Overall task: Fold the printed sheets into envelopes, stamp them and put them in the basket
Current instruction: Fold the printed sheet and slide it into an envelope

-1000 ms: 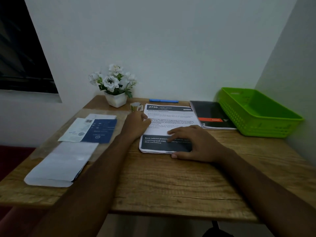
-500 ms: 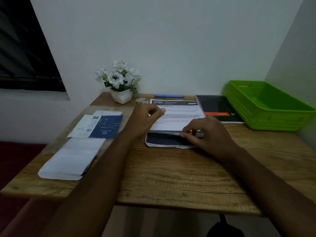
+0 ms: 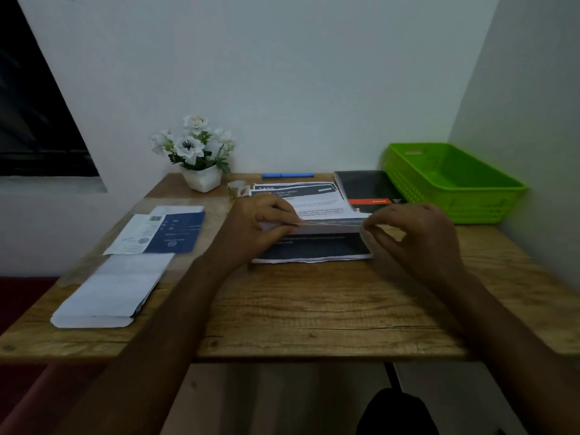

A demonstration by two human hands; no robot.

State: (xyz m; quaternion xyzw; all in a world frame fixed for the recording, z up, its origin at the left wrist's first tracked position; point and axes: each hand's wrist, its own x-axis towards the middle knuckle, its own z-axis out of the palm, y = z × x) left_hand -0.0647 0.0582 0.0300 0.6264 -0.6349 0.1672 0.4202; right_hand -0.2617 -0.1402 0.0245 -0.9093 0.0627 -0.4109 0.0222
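Two hands work at one wooden table (image 3: 314, 312). The left hand (image 3: 260, 227) has its fingers curled, and thumb and fingertips pinch the near left corner of the top sheet (image 3: 309, 205). The right hand (image 3: 414, 237) pinches the near right corner of the same sheet between thumb and forefinger, its other fingers loosely bent. Between the two hands the sheet's near edge stands raised off the stack of printed sheets (image 3: 314, 248). The stack lies flat under and just in front of the hands, showing a dark band along its near end. How many sheets are in the stack cannot be counted.

Beyond and to the right of the right hand stands one green basket (image 3: 452, 183), against the side wall; nothing shows inside it. Between the basket and the top sheet lies one black booklet (image 3: 365, 186) with a red label, just beyond the right hand.

Left of the left hand lie two paper pieces. One is a blue-and-white printed sheet (image 3: 163, 232), level with the hand. The other is a white folded packet (image 3: 116, 290), nearer the table's front edge.

Beyond the left hand there is one small roll (image 3: 238, 189), just beside the far left corner of the sheets. Farther back stands one white pot of white flowers (image 3: 201, 158). One blue pen (image 3: 287, 175) lies along the back edge, beyond both hands.
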